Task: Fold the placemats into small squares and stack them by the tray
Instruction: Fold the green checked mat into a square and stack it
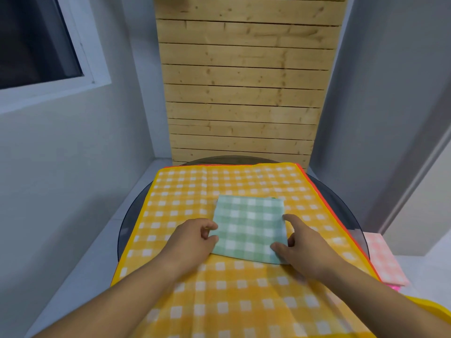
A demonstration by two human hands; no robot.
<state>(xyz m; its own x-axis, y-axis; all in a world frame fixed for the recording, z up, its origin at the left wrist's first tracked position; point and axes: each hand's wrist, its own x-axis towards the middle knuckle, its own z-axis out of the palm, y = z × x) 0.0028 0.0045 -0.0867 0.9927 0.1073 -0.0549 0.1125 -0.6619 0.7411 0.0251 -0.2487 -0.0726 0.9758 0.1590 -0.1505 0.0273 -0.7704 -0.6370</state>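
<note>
Left hand first: thumb and forefinger pinch the left edge of the green placemat. It's a small square already, lying between both hands on the spread yellow placemat. Right hand next: spread, thumb pressing the near right corner, forefinger along the right edge. I'd call this the final squaring-up before the lift. Best bet: nip the layers together on both sides, edges flush, and lift level so nothing fans open. Beyond the right hand lies a folded pink placemat, and right of that wrist a yellow tray peeks in. That's the likely landing spot.
</note>
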